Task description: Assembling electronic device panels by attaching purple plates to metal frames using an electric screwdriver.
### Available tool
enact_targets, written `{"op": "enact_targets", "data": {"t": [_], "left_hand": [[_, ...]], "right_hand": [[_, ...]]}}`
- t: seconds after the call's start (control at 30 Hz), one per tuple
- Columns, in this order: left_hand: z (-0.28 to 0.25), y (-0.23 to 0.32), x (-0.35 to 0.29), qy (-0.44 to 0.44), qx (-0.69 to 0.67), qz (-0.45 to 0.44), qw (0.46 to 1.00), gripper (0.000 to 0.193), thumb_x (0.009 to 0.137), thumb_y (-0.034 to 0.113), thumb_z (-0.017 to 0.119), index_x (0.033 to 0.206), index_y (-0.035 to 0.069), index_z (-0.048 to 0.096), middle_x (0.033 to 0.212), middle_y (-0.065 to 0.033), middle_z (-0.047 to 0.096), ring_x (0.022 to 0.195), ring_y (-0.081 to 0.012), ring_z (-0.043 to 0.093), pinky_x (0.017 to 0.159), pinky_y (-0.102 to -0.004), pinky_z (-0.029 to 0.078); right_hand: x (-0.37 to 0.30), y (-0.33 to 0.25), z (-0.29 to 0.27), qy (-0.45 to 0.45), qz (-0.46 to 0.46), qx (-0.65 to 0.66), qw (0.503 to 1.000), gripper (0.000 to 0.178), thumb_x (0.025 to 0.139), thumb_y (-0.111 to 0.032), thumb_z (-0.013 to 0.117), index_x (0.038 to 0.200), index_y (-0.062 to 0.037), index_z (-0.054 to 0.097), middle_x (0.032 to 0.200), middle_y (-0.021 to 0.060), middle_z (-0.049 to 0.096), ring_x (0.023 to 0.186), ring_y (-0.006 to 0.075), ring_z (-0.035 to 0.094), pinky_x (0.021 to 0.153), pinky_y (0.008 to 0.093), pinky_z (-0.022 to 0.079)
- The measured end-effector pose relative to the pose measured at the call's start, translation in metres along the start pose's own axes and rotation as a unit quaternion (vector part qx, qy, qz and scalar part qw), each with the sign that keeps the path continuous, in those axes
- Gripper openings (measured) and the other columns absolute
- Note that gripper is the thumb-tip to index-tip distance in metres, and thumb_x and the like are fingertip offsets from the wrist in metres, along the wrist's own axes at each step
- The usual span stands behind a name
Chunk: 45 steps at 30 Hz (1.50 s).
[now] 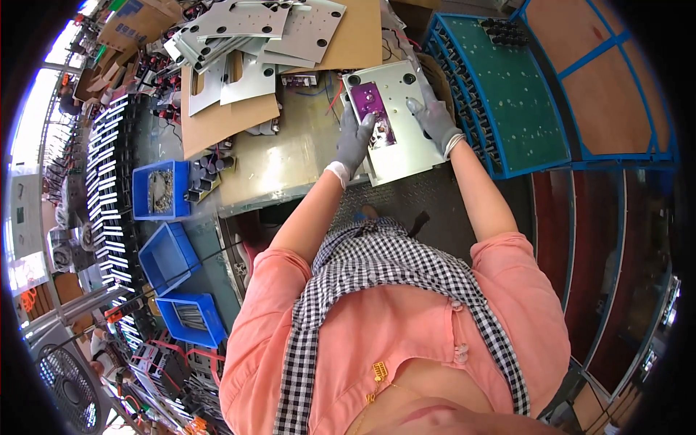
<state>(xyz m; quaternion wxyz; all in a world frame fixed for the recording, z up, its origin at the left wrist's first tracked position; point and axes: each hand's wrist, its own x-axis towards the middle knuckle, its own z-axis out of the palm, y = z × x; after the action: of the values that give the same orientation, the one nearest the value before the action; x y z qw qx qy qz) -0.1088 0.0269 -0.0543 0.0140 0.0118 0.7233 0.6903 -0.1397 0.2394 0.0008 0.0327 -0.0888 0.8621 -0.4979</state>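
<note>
Between my two gloved hands is a flat silver metal panel point(406, 148) with black round feet at its far corners. A purple circuit board point(368, 101) shows through the long cutout in it. My left hand point(354, 138) grips the panel's left edge, the thumb lying over the face near the board. At the right edge my right hand point(435, 123) holds on, its thumb on top of the metal. Both hands wear grey gloves with white cuffs. The fingers beneath the panel are hidden. The panel is tilted, its near end past the table's edge.
Similar silver panels point(254, 47) lie piled on cardboard at the far left of the worktable point(268, 163). Blue bins point(174, 210), one with small hardware, line the left side. A blue-framed rack with a green top point(515, 101) stands close on the right.
</note>
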Motion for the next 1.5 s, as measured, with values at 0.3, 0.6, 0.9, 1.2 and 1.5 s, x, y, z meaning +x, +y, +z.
{"op": "enact_targets", "data": {"t": [0.3, 0.6, 0.9, 1.2, 1.5], "left_hand": [[-0.067, 0.037, -0.038, -0.044, 0.088, -0.144, 0.985, 0.092, 0.088, 0.054, 0.057, 0.151, 0.001, 0.016, 0.148, -0.0256, 0.036, 0.138, -0.0363, 0.035, 0.112, -0.036, 0.027], [-0.265, 0.022, -0.137, 0.086, -0.251, -0.162, 0.95, 0.056, 0.098, 0.035, 0.051, 0.142, 0.003, 0.037, 0.117, -0.0073, 0.053, 0.091, -0.0118, 0.055, 0.077, -0.0261, 0.048], [-0.345, 0.041, -0.196, 0.202, -0.218, -0.189, 0.936, 0.055, 0.099, 0.038, 0.048, 0.139, 0.0, 0.042, 0.126, -0.0185, 0.056, 0.105, -0.0257, 0.061, 0.091, -0.0358, 0.05], [-0.375, 0.072, -0.121, 0.196, -0.204, -0.183, 0.942, 0.042, 0.099, 0.021, 0.051, 0.134, -0.001, 0.047, 0.119, -0.0152, 0.06, 0.099, -0.0194, 0.062, 0.087, -0.0301, 0.05], [-0.432, 0.121, 0.118, 0.274, 0.075, 0.022, 0.958, 0.055, 0.093, 0.029, 0.058, 0.137, -0.001, 0.044, 0.129, -0.0164, 0.055, 0.114, -0.0224, 0.055, 0.095, -0.0329, 0.044]], "right_hand": [[-0.027, -0.031, 0.013, 0.058, 0.195, -0.202, 0.958, 0.08, 0.089, -0.051, 0.055, 0.153, -0.0225, 0.017, 0.137, 0.0247, 0.049, 0.125, 0.0419, 0.049, 0.105, 0.0429, 0.038], [-0.023, -0.119, 0.078, 0.355, -0.071, -0.302, 0.882, 0.055, 0.085, -0.027, 0.064, 0.136, -0.0133, 0.047, 0.123, 0.019, 0.057, 0.111, 0.0344, 0.056, 0.096, 0.044, 0.045], [0.213, -0.207, 0.211, 0.165, -0.185, -0.154, 0.956, 0.065, 0.08, -0.039, 0.071, 0.132, -0.0051, 0.052, 0.123, 0.0204, 0.06, 0.114, 0.0338, 0.057, 0.099, 0.0401, 0.044], [0.374, -0.254, 0.259, -0.105, -0.138, -0.443, 0.88, 0.102, 0.064, -0.047, 0.079, 0.146, -0.0076, 0.034, 0.139, 0.0223, 0.046, 0.126, 0.0359, 0.048, 0.105, 0.0402, 0.039], [0.355, -0.299, 0.26, -0.174, -0.348, -0.335, 0.858, 0.106, 0.063, -0.033, 0.082, 0.149, -0.0077, 0.025, 0.136, 0.0228, 0.045, 0.128, 0.0374, 0.042, 0.108, 0.0388, 0.036]]}}
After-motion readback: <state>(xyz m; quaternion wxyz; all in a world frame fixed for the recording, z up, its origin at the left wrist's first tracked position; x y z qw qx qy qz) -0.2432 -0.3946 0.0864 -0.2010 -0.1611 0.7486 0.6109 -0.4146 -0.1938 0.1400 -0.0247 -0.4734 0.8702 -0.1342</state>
